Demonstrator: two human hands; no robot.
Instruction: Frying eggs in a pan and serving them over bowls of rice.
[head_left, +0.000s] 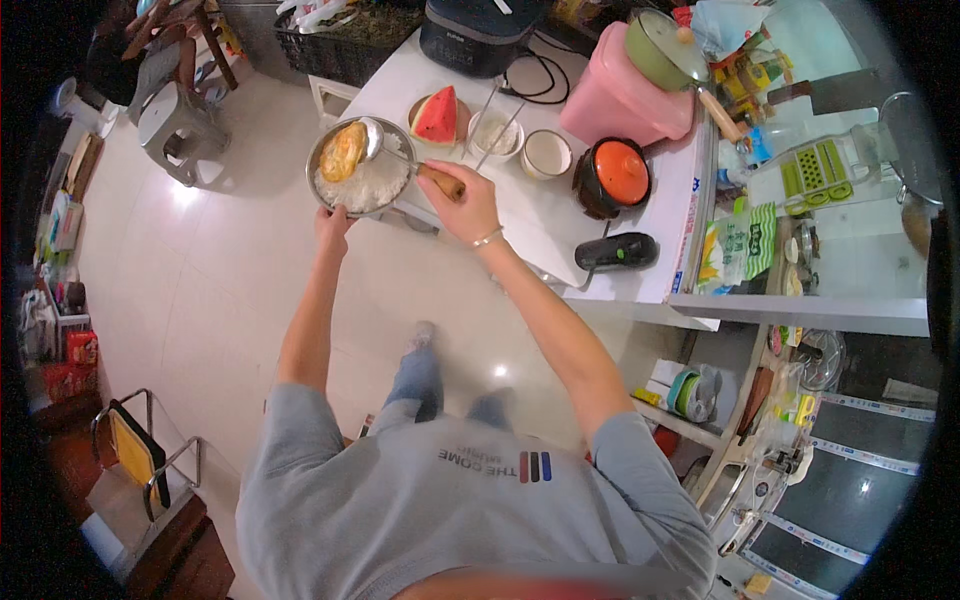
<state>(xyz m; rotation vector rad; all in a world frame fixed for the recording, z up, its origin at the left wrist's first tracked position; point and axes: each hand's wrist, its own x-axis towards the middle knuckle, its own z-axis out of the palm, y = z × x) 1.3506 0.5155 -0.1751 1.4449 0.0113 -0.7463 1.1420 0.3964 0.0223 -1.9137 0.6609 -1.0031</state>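
Observation:
My left hand (334, 223) grips the near rim of a round metal bowl (310, 176) holding white rice (371, 184). A browned fried egg (343, 151) lies over the rice at the left side. My right hand (465, 199) is closed on the wooden handle (450, 185) of a metal ladle, whose head (370, 139) is inside the bowl against the egg. Right of the bowl, a watermelon wedge (439, 118) rests on a plate, beside a white bowl of rice (496, 136) with chopsticks and a cup of pale liquid (546, 154).
On the white table (517, 202) are a black pot with an orange lid (619, 174), a black bottle (617, 252), a pink bin (622, 90) bearing a green pan (664, 52), and a dark cooker (476, 37). A grey stool (180, 127) and a seated person are at upper left.

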